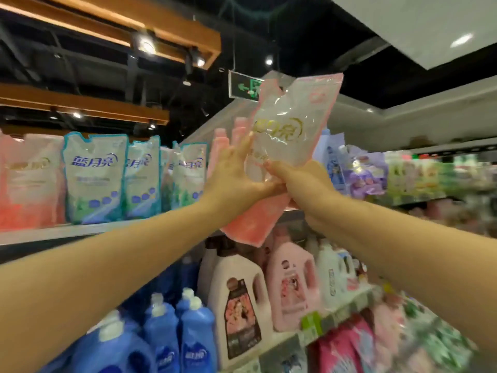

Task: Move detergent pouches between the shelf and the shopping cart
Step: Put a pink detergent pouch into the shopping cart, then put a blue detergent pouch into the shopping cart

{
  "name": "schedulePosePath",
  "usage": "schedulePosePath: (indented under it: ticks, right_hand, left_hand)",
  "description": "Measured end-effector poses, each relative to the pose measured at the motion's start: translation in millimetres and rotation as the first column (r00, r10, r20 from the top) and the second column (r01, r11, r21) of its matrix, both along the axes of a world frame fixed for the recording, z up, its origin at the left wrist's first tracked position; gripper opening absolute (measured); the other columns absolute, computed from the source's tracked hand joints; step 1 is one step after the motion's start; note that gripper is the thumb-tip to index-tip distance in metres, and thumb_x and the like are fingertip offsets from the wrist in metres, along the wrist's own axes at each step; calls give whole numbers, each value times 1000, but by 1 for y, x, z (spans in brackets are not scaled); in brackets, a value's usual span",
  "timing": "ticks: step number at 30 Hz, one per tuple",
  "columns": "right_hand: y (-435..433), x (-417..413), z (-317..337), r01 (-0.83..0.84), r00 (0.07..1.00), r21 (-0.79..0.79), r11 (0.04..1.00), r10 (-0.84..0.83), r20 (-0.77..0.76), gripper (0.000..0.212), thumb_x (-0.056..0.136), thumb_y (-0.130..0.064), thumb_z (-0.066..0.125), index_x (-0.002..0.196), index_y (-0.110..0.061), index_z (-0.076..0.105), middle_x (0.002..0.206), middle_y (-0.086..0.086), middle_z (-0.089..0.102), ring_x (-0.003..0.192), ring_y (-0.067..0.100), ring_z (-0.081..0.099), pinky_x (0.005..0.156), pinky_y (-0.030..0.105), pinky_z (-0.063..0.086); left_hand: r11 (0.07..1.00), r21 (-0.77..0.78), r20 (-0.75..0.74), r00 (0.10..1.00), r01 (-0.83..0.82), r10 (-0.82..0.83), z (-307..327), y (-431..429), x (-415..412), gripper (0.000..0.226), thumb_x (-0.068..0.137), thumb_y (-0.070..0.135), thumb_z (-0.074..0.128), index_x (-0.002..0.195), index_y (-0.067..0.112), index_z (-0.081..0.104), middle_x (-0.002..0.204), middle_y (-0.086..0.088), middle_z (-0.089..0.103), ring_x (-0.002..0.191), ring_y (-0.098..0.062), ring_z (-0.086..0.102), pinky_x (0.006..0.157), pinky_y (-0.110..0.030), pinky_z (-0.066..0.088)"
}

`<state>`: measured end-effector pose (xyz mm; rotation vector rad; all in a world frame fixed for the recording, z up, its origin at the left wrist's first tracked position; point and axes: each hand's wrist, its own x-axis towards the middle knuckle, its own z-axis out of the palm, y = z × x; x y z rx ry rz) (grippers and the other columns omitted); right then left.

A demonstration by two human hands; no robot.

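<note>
1. Here, in the middle of the frame, a pink pouch [285, 135] is held up in the air in front of the top shelf [53, 232]. It is tilted, with its top corner leaning to the upper right.
2. The right grip [306, 184] is clenched round the lower half of the pink pouch, fingers curled over the crumpled plastic.
3. The left grip [231, 173] is released: its fingers are stretched out straight and lie against the left side of the pink pouch, with the thumb reaching toward the right grip.
4. At left of the frame, blue-edged pouches [94, 179] stand upright in a row on the shelf, with another pink pack [24, 184] at the far left.
5. Lower down, pink jugs [242, 305] stand on the next shelf, and blue bottles [193, 337] fill the bottom centre.
6. At right, purple packs [368, 176] sit blurred on the shelf.
7. A green exit sign [243, 86] hangs just above and left of the pink pouch.
</note>
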<state>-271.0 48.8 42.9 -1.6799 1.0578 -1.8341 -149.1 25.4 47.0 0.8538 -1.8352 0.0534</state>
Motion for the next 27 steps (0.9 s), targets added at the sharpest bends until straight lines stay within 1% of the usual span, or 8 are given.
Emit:
schedulePosePath:
  ticks: [4,6,8,11,16,21,23,27]
  right_hand:
    - [42,-105,-40,162,986,128,978,-166,20,11,82,-19,68,92,-15,68,89,10,72,79,25,68,69,38,57]
    - [64,-157,-60,219,972,184,958,-230,41,14,83,-18,67,95,-10,69,71,3,68,62,16,65,51,25,49]
    - [83,-207,-81,270,953,228,936,-293,75,13,84,-16,66,96,-12,69,70,0,67,58,12,62,46,19,45]
    - [97,-282,-115,376,908,274,885,-411,83,10,82,-14,67,92,-14,70,75,0,68,60,9,63,50,18,46]
    - [99,-401,-182,508,804,400,763,-586,96,12,82,-15,67,94,-17,68,84,3,69,69,15,63,61,26,49]
    - [97,-506,-261,497,672,590,637,-712,203,22,84,-13,66,105,-8,66,80,5,66,57,10,62,45,17,45]
    - [97,-545,-298,471,598,658,588,-761,253,13,85,-13,65,98,-13,65,74,5,65,47,7,61,42,15,44]
    - [95,-616,-390,404,450,780,478,-846,285,22,82,-14,68,102,-8,65,95,11,69,75,21,66,66,30,55]
  left_hand:
    - [968,148,5,979,202,-205,-46,22,-108,105,67,43,78,148,24,15,138,-1,27,118,-3,30,86,-2,17]
    - [942,183,12,958,280,-287,-68,31,-163,104,67,45,76,148,26,13,133,1,22,116,-7,34,85,-5,20]
    - [910,229,27,933,344,-360,-90,39,-217,105,66,49,75,148,29,12,139,1,16,124,-14,36,92,-14,26]
    - [839,324,42,879,437,-475,-124,43,-300,107,65,54,74,147,33,10,150,-5,8,138,-19,24,105,-27,26]
    - [696,474,63,767,539,-638,-191,31,-434,109,65,53,75,148,32,7,142,-7,30,130,-20,35,94,-24,30]
    - [599,591,128,670,541,-731,-263,16,-561,125,45,73,67,147,30,11,138,-9,37,126,-21,39,97,-30,35]
    - [528,695,141,627,489,-766,-300,17,-606,119,52,65,73,148,31,10,137,-10,35,126,-21,38,99,-30,33]
    - [438,830,149,618,346,-772,-381,22,-677,102,68,52,72,146,34,9,130,-9,34,120,-29,44,99,-34,35]
